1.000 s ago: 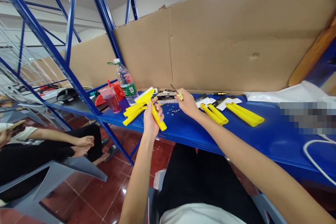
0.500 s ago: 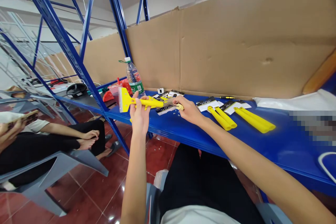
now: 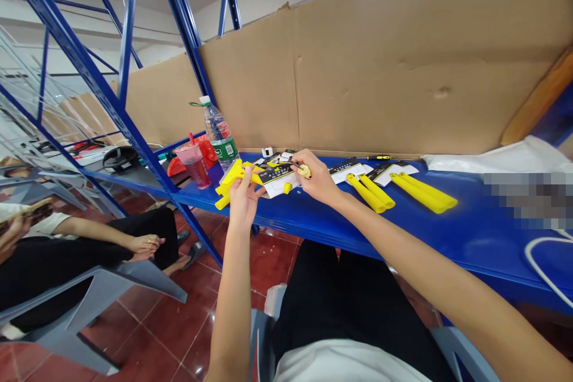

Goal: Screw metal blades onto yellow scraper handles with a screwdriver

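Observation:
My left hand (image 3: 244, 197) is closed round a yellow scraper (image 3: 233, 172), whose wide head points left and up. My fingers hide part of its handle. In my right hand (image 3: 316, 176) is a screwdriver (image 3: 304, 171) with a pale yellow handle, its dark shaft pointing left and up, apart from the scraper. Black-and-white cards (image 3: 278, 181) lie between and behind the hands. More yellow parts (image 3: 222, 200) show just left of my left hand. To the right of my right hand, yellow tube handles (image 3: 373, 196) rest partly over printed cards (image 3: 347, 170).
A water bottle (image 3: 219, 134) and a red-strawed cup (image 3: 195, 167) stand at the left by the blue rack post (image 3: 147, 164). More yellow handles (image 3: 425, 194) and another screwdriver (image 3: 378, 157) lie right. Cardboard (image 3: 380, 71) walls the back. A seated person (image 3: 143, 245) is at left.
The scraper has turned and dropped toward the bench, its head no longer broadside. The screwdriver's shaft has come away from the scraper's handle end. The view has shifted slightly.

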`<state>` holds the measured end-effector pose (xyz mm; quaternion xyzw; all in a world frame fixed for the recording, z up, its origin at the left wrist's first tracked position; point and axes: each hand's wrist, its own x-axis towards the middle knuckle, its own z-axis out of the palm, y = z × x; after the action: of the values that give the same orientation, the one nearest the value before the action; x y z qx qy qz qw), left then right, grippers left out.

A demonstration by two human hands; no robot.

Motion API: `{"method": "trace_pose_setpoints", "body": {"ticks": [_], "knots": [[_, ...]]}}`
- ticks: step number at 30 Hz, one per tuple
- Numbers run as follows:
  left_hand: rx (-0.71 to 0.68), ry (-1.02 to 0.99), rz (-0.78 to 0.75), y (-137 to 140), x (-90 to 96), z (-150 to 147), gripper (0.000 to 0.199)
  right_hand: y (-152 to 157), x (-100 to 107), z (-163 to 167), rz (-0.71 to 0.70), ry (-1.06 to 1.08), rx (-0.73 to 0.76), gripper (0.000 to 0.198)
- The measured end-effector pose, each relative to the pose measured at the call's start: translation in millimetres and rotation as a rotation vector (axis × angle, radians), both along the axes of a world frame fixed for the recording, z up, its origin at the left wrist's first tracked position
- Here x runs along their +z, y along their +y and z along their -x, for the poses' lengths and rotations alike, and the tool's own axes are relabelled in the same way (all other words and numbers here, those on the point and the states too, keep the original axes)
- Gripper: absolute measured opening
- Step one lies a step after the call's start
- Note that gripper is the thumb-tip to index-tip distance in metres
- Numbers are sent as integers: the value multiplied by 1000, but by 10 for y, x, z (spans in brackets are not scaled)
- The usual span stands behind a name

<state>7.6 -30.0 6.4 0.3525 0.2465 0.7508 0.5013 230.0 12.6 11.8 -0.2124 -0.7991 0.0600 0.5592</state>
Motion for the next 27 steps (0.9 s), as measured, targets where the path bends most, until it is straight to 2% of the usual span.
{"method": "trace_pose_setpoints", "body": {"ticks": [8, 13, 16, 19, 21, 23, 27], "knots": [[-118, -76, 87, 62, -103, -232, 20, -64, 53, 16, -9, 22, 14, 11], [-207, -44, 116, 13, -168, -469, 34, -37, 61, 24, 34, 60, -9, 13], [-197, -57, 117, -9, -163, -528, 37, 1, 68, 23, 99, 84, -15, 18], [-116, -146, 74, 8, -148, -490, 29, 40, 87, 13, 148, 160, -13, 28], [-26, -221, 41, 34, -140, -427, 23, 52, 107, 3, 265, 237, -11, 37], [70, -280, 16, 63, -134, -360, 18, 43, 129, -2, 455, 288, 34, 45], [168, -286, -16, 98, -130, -290, 17, -30, 159, 19, 752, 262, 227, 62]]}}
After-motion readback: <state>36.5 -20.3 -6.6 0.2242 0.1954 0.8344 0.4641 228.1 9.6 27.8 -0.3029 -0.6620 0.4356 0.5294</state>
